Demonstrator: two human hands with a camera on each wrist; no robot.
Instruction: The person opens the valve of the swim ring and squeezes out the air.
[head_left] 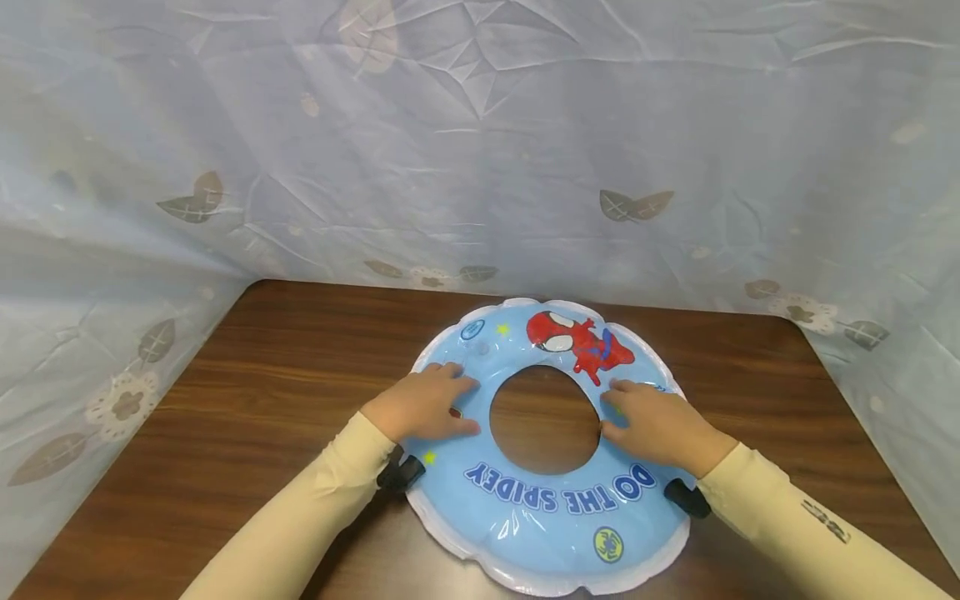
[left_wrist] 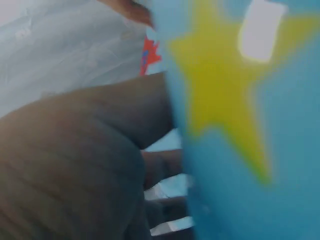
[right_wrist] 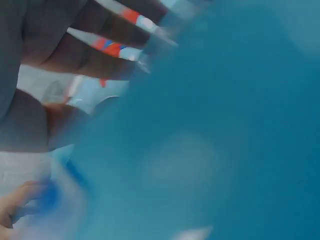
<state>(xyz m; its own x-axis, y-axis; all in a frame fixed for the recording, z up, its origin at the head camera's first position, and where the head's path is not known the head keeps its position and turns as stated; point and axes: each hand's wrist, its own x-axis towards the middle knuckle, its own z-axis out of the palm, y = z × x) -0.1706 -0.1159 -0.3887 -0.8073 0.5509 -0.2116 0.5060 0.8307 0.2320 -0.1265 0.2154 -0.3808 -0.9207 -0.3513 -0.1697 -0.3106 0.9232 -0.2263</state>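
Both hands flat out on the blue ring!

Head view first: a blue swim ring point(head_left: 525, 537) sits at lower centre, lying on a dark brown wood-grain table point(head_left: 300, 358), boards showing through its hole. The left hand point(head_left: 426, 404) rests on its left side, fingers spread and loose; over on the right side, the right hand point(head_left: 660, 423) touches down too, fingers extended, clenching nothing. And look at the room: pale, creased curtain point(head_left: 480, 158) fills the whole top and both edges, leaves and flowers printed across it, shiny folds at upper centre.

To the left wrist: a yellow star point(left_wrist: 220, 75) looms at upper centre-right on the blue vinyl, with greyish curtain at upper left.

Right wrist now: blurred blue fills the right, straight fingers reaching across the upper left.
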